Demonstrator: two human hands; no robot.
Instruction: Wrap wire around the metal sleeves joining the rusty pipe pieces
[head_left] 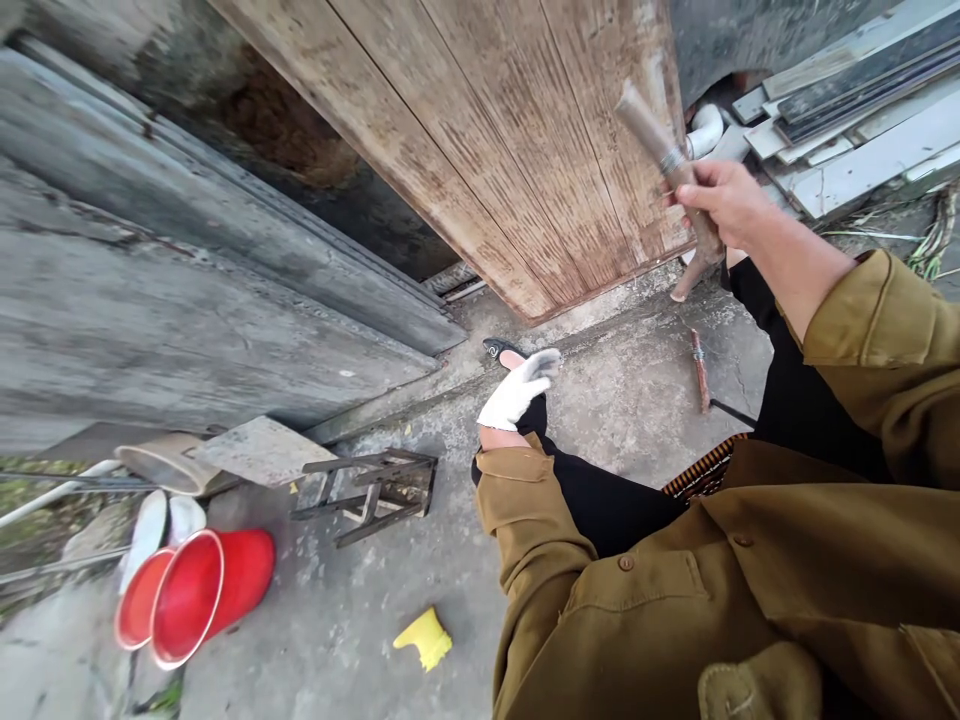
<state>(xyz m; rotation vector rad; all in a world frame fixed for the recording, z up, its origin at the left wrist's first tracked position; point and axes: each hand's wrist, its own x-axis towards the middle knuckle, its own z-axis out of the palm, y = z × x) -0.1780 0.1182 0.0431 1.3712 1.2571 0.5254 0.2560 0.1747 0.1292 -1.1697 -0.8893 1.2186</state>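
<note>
- R hand [724, 200], bare: fingers closed round a wooden stick [651, 127] w/ wire wound on it just beyond the fingers; upper part in front of a plank panel [517, 130], bent lower end pointing down nr the person's R leg.
- L hand [517, 390], in a white glove: fingers open, loosely stretched out, over/nr the L knee; can't tell from here if it touches the leg.
- 2nd stick [701, 375], reddish-brown, also wire-bound, lies on the concrete floor [330, 640] btwn the legs.
- Far R: stacked boards [870, 110], w/ a white pipe [707, 130] beside them.
- L side: small wooden stool [371, 505], then red buckets [251, 575] on their sides.
- Near, btwn buckets & person: yellow item [425, 637] on the floor; can't tell what.
</note>
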